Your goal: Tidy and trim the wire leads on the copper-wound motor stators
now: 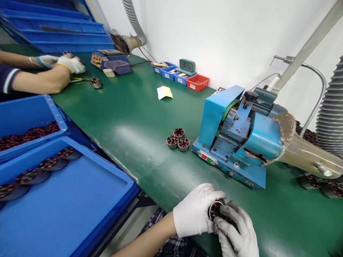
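A copper-wound motor stator (215,210) with a bright metal rim is between my two gloved hands, just above the green table's front edge. My left hand (197,210), in a white glove, grips its left side with closed fingers. On the other side, my right hand (238,226) curls its soot-stained fingers over the stator and covers part of it. Three more stators (183,144) stand in a cluster on the table, beyond my hands. To their right is a blue machine (235,139) with a red and a green button.
At the left, blue trays (88,200) hold several stators and copper-wound parts. A co-worker's gloved hands (71,64) work at the far left. Small bins (197,82), a clock (187,65) and folded paper (164,92) lie toward the wall. A suction duct (311,157) adjoins the machine; stators (332,188) sit beneath.
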Motion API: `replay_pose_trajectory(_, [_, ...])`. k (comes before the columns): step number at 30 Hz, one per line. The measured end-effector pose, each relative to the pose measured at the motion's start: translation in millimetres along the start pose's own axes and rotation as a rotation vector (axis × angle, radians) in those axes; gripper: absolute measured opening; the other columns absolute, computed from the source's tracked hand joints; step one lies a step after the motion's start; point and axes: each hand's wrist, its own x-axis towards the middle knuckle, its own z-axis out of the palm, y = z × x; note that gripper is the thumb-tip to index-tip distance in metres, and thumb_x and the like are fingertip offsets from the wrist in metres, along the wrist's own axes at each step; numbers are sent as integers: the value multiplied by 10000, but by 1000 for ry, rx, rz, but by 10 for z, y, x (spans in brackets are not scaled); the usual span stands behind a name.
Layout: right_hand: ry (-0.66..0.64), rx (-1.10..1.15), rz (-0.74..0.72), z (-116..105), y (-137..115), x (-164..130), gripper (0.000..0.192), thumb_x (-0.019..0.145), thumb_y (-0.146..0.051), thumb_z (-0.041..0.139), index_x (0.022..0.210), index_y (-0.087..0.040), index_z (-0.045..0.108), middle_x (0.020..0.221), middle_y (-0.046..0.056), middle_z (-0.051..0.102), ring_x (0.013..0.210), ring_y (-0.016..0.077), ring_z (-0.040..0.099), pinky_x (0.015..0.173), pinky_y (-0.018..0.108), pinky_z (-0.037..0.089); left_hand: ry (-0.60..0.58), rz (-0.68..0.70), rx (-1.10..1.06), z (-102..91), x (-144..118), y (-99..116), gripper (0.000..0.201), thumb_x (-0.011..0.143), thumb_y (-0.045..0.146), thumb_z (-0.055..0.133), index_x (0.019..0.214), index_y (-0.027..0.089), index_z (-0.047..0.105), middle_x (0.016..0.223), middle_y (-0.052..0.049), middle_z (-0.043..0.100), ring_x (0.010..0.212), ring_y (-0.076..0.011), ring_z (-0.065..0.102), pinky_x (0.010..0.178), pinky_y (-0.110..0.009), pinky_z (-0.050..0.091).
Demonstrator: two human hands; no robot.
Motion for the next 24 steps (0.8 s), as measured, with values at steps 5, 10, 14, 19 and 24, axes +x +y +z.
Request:
replay_pose_trajectory(5, [196, 1, 390, 129, -133, -164, 83, 821, -247, 534, 784, -231, 606, 989, 70, 614, 1083, 277, 504, 782, 407, 476, 45, -25, -30, 39, 10, 9, 397, 581, 414, 733, 825, 195, 508, 747, 13, 581, 698, -182, 515, 689, -298, 375])
replay_pose_trajectory(10, [97, 4, 673, 97, -135, -289, 277, 862, -379, 455, 702, -233, 629, 964, 88, 640, 1050, 307, 522, 778, 454, 468, 70, -21, -41, 87, -19, -41, 452, 582, 426, 741, 898, 194, 515, 834, -2, 600, 758, -187, 534, 734, -308, 384])
replay_pose_trajectory(14, [80, 108, 799, -117, 15, -285, 217, 852, -373, 500, 795, -213, 634, 980, 97, 659, 955, 270, 602, 771, 404, 518, 70, -6, -21, 117, -51, -80, 561, 561, 433, 761, 1004, 199, 509, 879, -14, 608, 793, -207, 547, 758, -327, 407])
replay_pose_trajectory(19, [-251, 171, 418, -176, 61, -83, 422, 869, -197, 424, 1291, -190, 429, 1074, 72, 660, 862, 178, 662, 674, 237, 551, 92, -72, 15, 125, -95, -56, 846, 538, 412, 795, 1241, 208, 371, 1027, -63, 590, 912, -255, 550, 824, -374, 433])
replay_pose_trajectory(24, [-264, -159, 139, -77, 8, 35, 304, 804, -129, 396, 1032, -155, 597, 665, 42, 656, 502, 183, 596, 473, 276, 488, 122, -24, -9, 110, -107, -27, 697, 569, 309, 785, 1155, 172, 433, 999, -67, 577, 904, -232, 528, 852, -375, 421])
